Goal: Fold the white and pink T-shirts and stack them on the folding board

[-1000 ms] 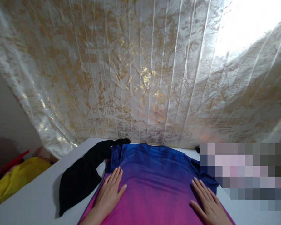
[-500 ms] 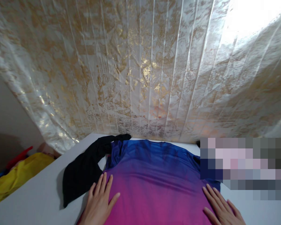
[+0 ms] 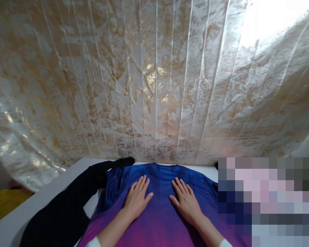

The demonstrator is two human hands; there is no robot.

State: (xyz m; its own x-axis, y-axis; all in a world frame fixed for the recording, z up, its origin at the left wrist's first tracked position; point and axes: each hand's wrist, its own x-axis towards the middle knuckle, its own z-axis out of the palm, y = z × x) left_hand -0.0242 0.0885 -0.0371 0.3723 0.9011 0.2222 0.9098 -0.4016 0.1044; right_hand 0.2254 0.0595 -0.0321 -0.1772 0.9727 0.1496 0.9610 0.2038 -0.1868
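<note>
A short-sleeved shirt [image 3: 159,212], fading from blue at the top to pink lower down, lies spread on a white table [image 3: 48,192]. On its upper left part rests my left hand [image 3: 139,199], flat with the fingers stretched out. My right hand [image 3: 185,199] lies flat on the upper right part, fingers likewise extended. Neither hand grips the cloth. Faint creases run across the blue area. The shirt's lower end falls outside the view, and its right sleeve is partly covered by a pixelated patch.
A black garment [image 3: 64,202] lies along the shirt's left side. Behind the table hangs a shiny silver-and-gold curtain [image 3: 154,89]. Something yellow [image 3: 10,202] sits beyond the table's left edge. Pixelation hides what is at the right.
Both hands have moved up and inward, from the shirt's sides onto its blue upper part. The view has shifted, so the black garment shows larger and lower.
</note>
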